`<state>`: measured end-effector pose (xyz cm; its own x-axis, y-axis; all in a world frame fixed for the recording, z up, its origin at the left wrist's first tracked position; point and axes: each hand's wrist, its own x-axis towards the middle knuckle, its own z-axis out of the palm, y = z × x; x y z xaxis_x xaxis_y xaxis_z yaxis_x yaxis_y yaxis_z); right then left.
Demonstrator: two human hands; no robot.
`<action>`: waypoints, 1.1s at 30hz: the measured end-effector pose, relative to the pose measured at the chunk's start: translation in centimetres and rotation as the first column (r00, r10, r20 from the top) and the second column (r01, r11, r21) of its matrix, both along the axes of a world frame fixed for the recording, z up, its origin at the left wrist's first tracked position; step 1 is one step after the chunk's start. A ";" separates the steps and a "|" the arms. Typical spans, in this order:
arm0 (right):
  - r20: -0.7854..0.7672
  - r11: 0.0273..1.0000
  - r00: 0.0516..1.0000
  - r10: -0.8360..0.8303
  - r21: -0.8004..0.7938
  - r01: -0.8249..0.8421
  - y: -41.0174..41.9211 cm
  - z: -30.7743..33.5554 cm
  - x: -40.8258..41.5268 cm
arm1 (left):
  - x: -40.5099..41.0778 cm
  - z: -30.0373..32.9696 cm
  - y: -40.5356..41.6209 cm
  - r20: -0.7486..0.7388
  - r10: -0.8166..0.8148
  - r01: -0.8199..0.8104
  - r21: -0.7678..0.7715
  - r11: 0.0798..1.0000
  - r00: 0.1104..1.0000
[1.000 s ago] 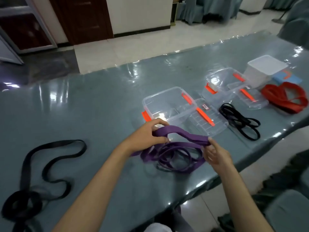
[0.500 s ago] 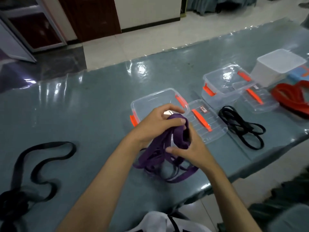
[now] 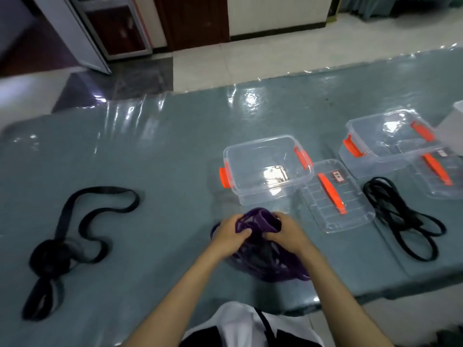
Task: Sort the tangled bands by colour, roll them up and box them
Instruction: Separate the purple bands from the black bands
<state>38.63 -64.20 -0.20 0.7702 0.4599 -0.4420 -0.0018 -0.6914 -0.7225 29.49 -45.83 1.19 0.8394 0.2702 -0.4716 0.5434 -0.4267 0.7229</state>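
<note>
The purple flat elastic band (image 3: 260,254) looks light, limp and springy, likely to uncoil unless pinched across the stacked turns. Both hands do that: the left hand (image 3: 231,232) and right hand (image 3: 285,232) curl tightly round its gathered top, knuckles nearly touching. Loose loops trail on the tabletop (image 3: 155,159) beneath the grip; the empty clear plastic box (image 3: 265,169) sits just beyond.

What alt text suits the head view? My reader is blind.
Both hands, left hand and right hand, grip a tangled purple elastic band on a grey-blue table, before an open clear plastic box with orange latches.
</note>
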 end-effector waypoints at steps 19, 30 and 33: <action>0.380 0.667 0.895 0.235 -0.732 0.135 8.2 -0.8 -8.8 | -15.6 -4.8 17.5 -0.093 -0.103 0.130 0.357 0.925 0.990; 0.447 0.796 0.830 0.334 -0.605 0.006 22.1 -0.8 -17.8 | -26.7 -7.1 32.6 -0.145 0.326 -0.201 0.540 0.817 0.934; 0.359 0.798 0.841 0.404 -0.588 -0.132 25.5 -1.7 -20.1 | -28.3 -7.0 35.6 -0.147 0.458 -0.327 0.515 0.792 0.877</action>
<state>18.57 -38.72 -1.89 0.8187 0.4804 -0.3146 0.4685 -0.8756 -0.1180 1.18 -10.18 -5.83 0.4812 0.7888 -0.3825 0.8710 -0.3809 0.3102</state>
